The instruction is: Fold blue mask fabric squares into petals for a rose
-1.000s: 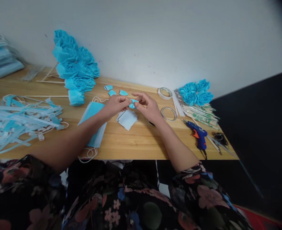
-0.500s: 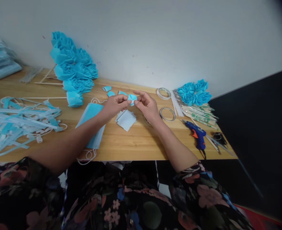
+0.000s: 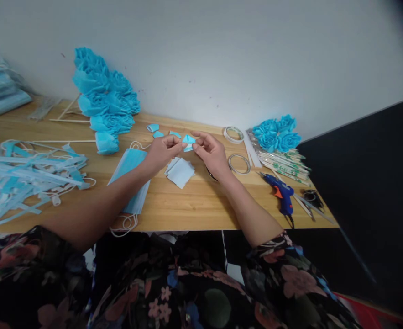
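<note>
Between my two hands is a small light-blue fabric square [image 3: 189, 142], partly folded, held above the table. My left hand [image 3: 165, 151] pinches its left edge between thumb and fingers. On the opposite side my right hand [image 3: 210, 150] grips the right edge, its index finger raised a little over the piece. Just below lies a stack of pale squares [image 3: 181, 173]. Several folded blue pieces [image 3: 158, 134] rest behind my left hand. A blue face mask [image 3: 133, 176] with white ear loops lies partly under my left forearm.
Blue fabric roses [image 3: 102, 96] stand at the back left, above a heap of cut strips [image 3: 26, 178]. To the right are tape rolls [image 3: 238, 164], wrapped sticks [image 3: 286, 164], more roses [image 3: 276, 132] and a blue glue gun [image 3: 283, 194]. Packed masks [image 3: 1, 87] fill the far left.
The fabric piece has turned slightly in my fingers, and its folded top now looks more pointed. Both hands stay in nearly the same place.
</note>
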Motion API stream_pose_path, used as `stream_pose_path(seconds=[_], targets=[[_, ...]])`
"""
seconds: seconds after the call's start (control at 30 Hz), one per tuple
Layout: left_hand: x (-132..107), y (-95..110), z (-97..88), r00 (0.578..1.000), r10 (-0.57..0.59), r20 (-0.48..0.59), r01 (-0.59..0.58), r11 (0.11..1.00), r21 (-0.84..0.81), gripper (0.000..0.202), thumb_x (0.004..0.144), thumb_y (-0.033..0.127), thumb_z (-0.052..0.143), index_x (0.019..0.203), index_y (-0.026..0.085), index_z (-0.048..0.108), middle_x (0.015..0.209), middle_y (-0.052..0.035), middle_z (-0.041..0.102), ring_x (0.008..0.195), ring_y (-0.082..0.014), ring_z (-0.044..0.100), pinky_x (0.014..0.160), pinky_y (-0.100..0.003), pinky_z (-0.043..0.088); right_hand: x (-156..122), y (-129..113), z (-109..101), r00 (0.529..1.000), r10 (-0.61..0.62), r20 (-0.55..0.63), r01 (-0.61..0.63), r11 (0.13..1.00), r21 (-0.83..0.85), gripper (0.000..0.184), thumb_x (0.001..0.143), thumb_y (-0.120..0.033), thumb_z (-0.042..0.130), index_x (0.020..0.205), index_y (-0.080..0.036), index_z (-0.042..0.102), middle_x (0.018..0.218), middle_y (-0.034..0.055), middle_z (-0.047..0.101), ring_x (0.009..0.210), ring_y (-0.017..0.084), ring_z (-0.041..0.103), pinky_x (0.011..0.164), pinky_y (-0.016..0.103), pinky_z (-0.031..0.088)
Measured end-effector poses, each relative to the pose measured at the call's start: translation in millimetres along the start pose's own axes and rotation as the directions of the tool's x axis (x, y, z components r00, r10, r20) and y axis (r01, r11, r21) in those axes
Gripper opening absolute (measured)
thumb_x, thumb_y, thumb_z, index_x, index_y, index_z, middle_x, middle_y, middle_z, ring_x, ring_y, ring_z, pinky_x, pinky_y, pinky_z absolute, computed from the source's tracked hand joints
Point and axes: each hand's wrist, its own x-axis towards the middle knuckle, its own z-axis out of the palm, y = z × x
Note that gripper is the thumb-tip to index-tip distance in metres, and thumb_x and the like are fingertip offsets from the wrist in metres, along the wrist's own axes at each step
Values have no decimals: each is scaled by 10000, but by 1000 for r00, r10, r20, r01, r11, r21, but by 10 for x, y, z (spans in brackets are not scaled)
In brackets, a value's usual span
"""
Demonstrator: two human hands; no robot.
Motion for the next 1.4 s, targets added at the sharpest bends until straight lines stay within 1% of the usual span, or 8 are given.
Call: stream_pose_path(seconds=[0.2, 0.33, 0.43, 0.57, 0.83, 1.07, 1.23, 1.4], targets=[[-11, 19, -2, 998, -47, 31, 50, 991, -126, 361, 948, 460, 593, 736, 170, 628, 659, -20, 627, 582, -105, 558, 545, -227, 432, -7, 2, -8, 1000, 6, -27, -5, 1000, 20, 377, 897, -401, 648, 1236, -237, 646, 904, 12, 681, 786, 150, 613, 717, 295, 507], [-1, -2, 0, 995, -36, 96, 42, 997, -70, 262, 871, 342, 690, 692, 177, 591, 633, 6, 610, 555, -89, 524, 555, -221, 427, -15, -20, -11, 1000, 8, -20, -7, 1000, 20, 365, 903, -399, 650, 1228, -231, 651, 879, 9, 685, 774, 155, 619, 725, 308, 515], [7, -22, -4, 995, -28, 98, 33, 999, -42, 230, 826, 276, 701, 665, 184, 565, 617, 16, 597, 543, -85, 500, 563, -227, 418, -19, -39, -17, 1000, 18, -16, -18, 1000, 23, 374, 925, -457, 631, 1223, -231, 657, 874, 15, 686, 791, 163, 630, 750, 325, 531], [-2, -24, -8, 994, -11, 107, 12, 1000, -7, 234, 811, 286, 689, 642, 185, 563, 591, 18, 569, 547, -90, 487, 557, -234, 393, -15, -37, -11, 1000, 26, -8, -26, 999, 34, 430, 914, -521, 647, 1238, -238, 653, 899, 19, 682, 810, 164, 626, 746, 320, 530], [-7, -4, 5, 994, 6, 112, -3, 1000, -20, 278, 831, 393, 674, 671, 179, 597, 606, 10, 587, 551, -92, 502, 555, -228, 407, -13, -34, 5, 999, 52, -9, -51, 998, 46, 434, 884, -501, 689, 1225, -235, 663, 846, -9, 635, 756, 140, 573, 710, 286, 480], [6, -13, -10, 998, -5, 58, 9, 998, -70, 200, 807, 303, 697, 683, 178, 603, 588, 21, 572, 549, -89, 494, 558, -222, 407, -27, -106, -10, 997, 80, -9, -79, 995, 65, 406, 932, -552, 610, 1204, -256, 669, 863, 7, 626, 776, 162, 581, 765, 325, 503], [-3, 12, -14, 1000, -2, 19, 4, 994, -106, 193, 818, 279, 689, 672, 172, 622, 592, 18, 583, 551, -87, 497, 563, -218, 414, -17, -99, -1, 995, 86, 52, -87, 996, 27, 442, 883, -471, 673, 1264, -247, 648, 855, -2, 616, 778, 157, 558, 742, 310, 494], [-4, 11, -10, 999, -33, 35, 38, 985, -166, 229, 856, 249, 659, 646, 164, 627, 613, 6, 595, 567, -84, 520, 576, -213, 428, -6, -69, 17, 997, 66, 43, -66, 998, 2, 410, 863, -337, 660, 1259, -230, 658, 837, -13, 596, 754, 144, 536, 719, 295, 477]])
